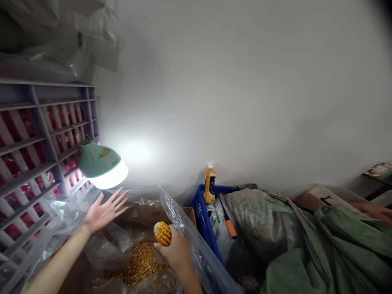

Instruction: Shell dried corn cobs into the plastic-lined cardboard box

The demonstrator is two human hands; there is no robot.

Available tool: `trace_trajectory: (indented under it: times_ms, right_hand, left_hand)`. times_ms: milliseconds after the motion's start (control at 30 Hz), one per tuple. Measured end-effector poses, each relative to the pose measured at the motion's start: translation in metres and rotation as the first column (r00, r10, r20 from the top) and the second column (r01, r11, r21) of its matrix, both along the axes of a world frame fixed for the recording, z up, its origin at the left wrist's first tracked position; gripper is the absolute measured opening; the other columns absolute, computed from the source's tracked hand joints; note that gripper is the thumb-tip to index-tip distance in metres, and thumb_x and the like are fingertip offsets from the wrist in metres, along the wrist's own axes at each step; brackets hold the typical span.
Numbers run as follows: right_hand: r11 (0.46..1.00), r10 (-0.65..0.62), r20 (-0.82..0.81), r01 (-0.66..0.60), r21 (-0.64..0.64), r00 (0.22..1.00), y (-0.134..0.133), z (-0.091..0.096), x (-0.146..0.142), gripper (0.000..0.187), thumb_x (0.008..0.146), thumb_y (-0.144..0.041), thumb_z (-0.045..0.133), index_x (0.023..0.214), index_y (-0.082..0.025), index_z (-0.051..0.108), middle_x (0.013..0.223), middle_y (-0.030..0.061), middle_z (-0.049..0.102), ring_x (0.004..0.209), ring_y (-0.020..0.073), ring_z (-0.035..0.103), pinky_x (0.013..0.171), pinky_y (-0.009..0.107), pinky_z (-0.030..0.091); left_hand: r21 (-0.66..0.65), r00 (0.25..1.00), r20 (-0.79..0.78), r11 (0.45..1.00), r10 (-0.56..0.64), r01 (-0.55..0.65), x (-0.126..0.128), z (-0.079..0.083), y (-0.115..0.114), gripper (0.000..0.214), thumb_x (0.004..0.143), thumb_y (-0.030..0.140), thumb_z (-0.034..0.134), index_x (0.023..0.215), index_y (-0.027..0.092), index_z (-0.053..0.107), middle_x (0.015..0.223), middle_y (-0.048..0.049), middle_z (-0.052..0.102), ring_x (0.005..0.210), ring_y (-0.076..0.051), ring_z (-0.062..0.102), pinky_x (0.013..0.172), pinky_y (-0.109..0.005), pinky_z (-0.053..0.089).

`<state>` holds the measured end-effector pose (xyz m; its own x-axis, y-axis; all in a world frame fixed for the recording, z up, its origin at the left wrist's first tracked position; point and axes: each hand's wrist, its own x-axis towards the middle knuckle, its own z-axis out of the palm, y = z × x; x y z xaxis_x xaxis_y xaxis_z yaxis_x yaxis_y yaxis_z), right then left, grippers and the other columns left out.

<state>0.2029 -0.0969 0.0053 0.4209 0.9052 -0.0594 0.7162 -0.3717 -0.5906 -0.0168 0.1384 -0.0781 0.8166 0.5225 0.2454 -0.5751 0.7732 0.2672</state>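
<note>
An ear of yellow corn [163, 234] is gripped in my right hand [179, 252], its pale end pointing up and left. Below it, loose corn kernels [141, 261] lie in a clear plastic liner [173, 206] inside a cardboard box [189, 214]. My left hand [105, 211] is held palm up over the liner's left side, fingers spread and nothing in it. Just above that hand hangs a lit green bulb lamp [101, 163].
At left stands a purple-grey plastic crate [45, 134] with red contents. Right of the box, a blue basket [202, 216] holds a yellow-labelled bottle [210, 185] and an orange-handled tool [231, 228]. Farther right lie a stuffed sack [254, 216] and green cloth [337, 245].
</note>
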Motion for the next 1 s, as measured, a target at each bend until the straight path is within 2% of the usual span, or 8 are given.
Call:
trace_trajectory:
  times_ms: [133,367,600,800,867,933,967,1000]
  right_hand:
    - [1.0,-0.012,-0.024,0.012,-0.015,1.0,0.0,-0.001,0.0,0.035,0.06,-0.04,0.068,0.09,-0.023,0.057,0.085,0.0053,0.068,0.083,0.0285,0.062,0.066,0.032,0.041]
    - [0.998,0.026,-0.153,-0.018,0.057,0.988,0.0,-0.003,-0.001,0.032,0.061,-0.039,0.067,0.085,-0.021,0.056,0.081,0.0043,0.067,0.077,0.0228,0.062,0.063,0.027,0.038]
    - [0.997,0.049,-0.184,-0.039,0.059,0.982,0.002,-0.003,0.0,0.032,0.062,-0.037,0.066,0.089,-0.021,0.057,0.083,0.006,0.067,0.08,0.0239,0.061,0.066,0.028,0.038]
    - [0.994,0.08,-0.221,-0.062,0.087,0.972,0.001,-0.004,0.0,0.034,0.062,-0.035,0.066,0.092,-0.021,0.057,0.083,0.0048,0.066,0.079,0.0225,0.061,0.068,0.028,0.039]
    - [0.993,0.091,-0.229,-0.071,0.096,0.969,0.002,-0.004,0.0,0.033,0.062,-0.034,0.066,0.091,-0.021,0.057,0.081,0.0047,0.066,0.079,0.022,0.061,0.068,0.028,0.039]
    - [0.992,0.098,-0.24,-0.075,0.103,0.966,0.002,-0.002,0.0,0.032,0.062,-0.034,0.065,0.09,-0.02,0.057,0.081,0.0051,0.066,0.078,0.0221,0.061,0.068,0.028,0.04]
    - [0.991,0.104,-0.252,-0.079,0.106,0.962,0.003,-0.001,0.0,0.032,0.063,-0.033,0.065,0.09,-0.019,0.056,0.081,0.0054,0.066,0.078,0.0223,0.061,0.068,0.028,0.04]
    - [0.991,0.107,-0.264,-0.081,0.109,0.959,0.003,0.0,-0.001,0.032,0.063,-0.033,0.065,0.09,-0.019,0.056,0.081,0.0057,0.065,0.078,0.0225,0.061,0.068,0.028,0.04]
  left_hand:
    - [0.007,0.999,-0.047,1.0,0.015,-0.015,0.0,-0.001,0.0,0.06,0.084,0.055,0.025,0.138,0.036,0.007,0.138,-0.0039,0.038,0.124,-0.023,0.038,0.102,-0.051,0.026]
    - [0.011,0.962,-0.242,0.992,0.124,-0.125,0.0,0.004,-0.003,0.059,0.084,0.055,0.026,0.138,0.034,0.013,0.135,-0.0024,0.044,0.12,-0.022,0.042,0.101,-0.049,0.024]
    - [0.002,0.946,-0.306,0.993,0.112,-0.117,0.001,0.008,-0.01,0.057,0.084,0.055,0.026,0.137,0.037,0.017,0.137,0.0023,0.04,0.124,-0.017,0.035,0.106,-0.045,0.014]
    - [0.072,0.894,-0.412,0.984,0.176,-0.161,0.007,0.026,-0.024,0.059,0.082,0.056,0.028,0.137,0.035,0.02,0.145,0.004,0.026,0.132,-0.018,0.019,0.105,-0.046,0.015]
    - [0.125,0.851,-0.479,0.977,0.214,-0.175,0.01,0.031,-0.031,0.058,0.081,0.056,0.03,0.135,0.035,0.024,0.146,0.005,0.022,0.132,-0.019,0.02,0.103,-0.044,0.02]
    - [0.204,0.756,-0.608,0.968,0.242,-0.146,0.016,0.034,-0.042,0.056,0.08,0.054,0.035,0.132,0.034,0.031,0.145,0.0028,0.025,0.129,-0.021,0.027,0.099,-0.042,0.027]
    - [0.247,0.67,-0.7,0.964,0.245,-0.094,0.021,0.035,-0.05,0.055,0.079,0.052,0.038,0.13,0.031,0.035,0.143,-0.0001,0.029,0.126,-0.023,0.032,0.096,-0.041,0.03]
    - [0.29,0.533,-0.805,0.957,0.262,-0.034,0.028,0.036,-0.059,0.054,0.077,0.051,0.041,0.126,0.028,0.04,0.139,-0.0042,0.038,0.121,-0.025,0.039,0.092,-0.04,0.033]
